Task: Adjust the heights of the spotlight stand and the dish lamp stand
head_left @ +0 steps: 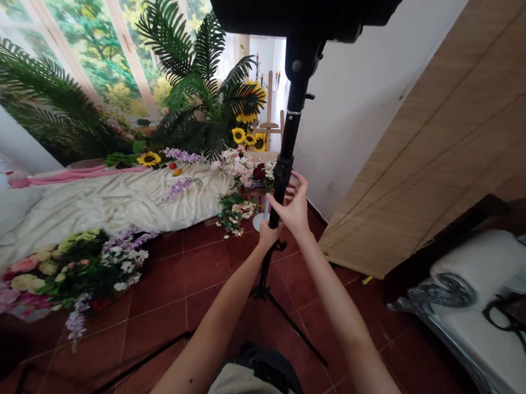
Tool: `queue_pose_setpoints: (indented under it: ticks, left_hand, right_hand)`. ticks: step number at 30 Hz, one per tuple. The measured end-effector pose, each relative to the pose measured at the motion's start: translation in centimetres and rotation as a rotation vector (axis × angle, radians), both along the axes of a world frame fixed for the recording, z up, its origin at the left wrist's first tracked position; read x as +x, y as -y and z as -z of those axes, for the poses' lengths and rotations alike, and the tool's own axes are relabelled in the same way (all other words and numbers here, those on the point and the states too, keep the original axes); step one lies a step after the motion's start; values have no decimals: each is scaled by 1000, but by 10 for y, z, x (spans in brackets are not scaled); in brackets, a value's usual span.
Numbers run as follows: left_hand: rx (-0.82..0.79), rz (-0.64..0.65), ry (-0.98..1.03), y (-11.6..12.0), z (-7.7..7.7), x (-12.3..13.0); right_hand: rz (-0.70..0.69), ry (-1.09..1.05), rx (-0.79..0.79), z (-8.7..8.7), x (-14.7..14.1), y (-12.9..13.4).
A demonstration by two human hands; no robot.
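Rising through clenched left fingers (269,231), the black pole (290,131) passes within loosened right fingers (300,186).

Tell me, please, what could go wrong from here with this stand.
The bulky black head sits high on a slim pole, so it might tip if the left hand loosens. The right hand has its fingers by the collar; a slipping section could pinch them. The flowers behind might be struck if it falls that way.
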State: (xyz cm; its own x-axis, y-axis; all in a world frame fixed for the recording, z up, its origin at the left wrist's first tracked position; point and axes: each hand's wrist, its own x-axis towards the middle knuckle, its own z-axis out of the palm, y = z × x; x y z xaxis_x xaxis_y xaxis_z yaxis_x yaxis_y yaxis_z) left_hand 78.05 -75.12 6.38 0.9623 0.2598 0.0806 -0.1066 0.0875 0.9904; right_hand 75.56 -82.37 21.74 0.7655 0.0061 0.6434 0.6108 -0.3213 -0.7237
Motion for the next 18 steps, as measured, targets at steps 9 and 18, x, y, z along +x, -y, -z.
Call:
queue_pose_setpoints:
  ticks: [9, 18]
  left_hand:
    - [86, 122, 12, -7, -6, -11]
    - [117, 214, 76, -18, 9, -30]
  right_hand:
    - [182, -50, -302, -30, 17, -4]
    - [143, 1, -265, -50, 24, -5]
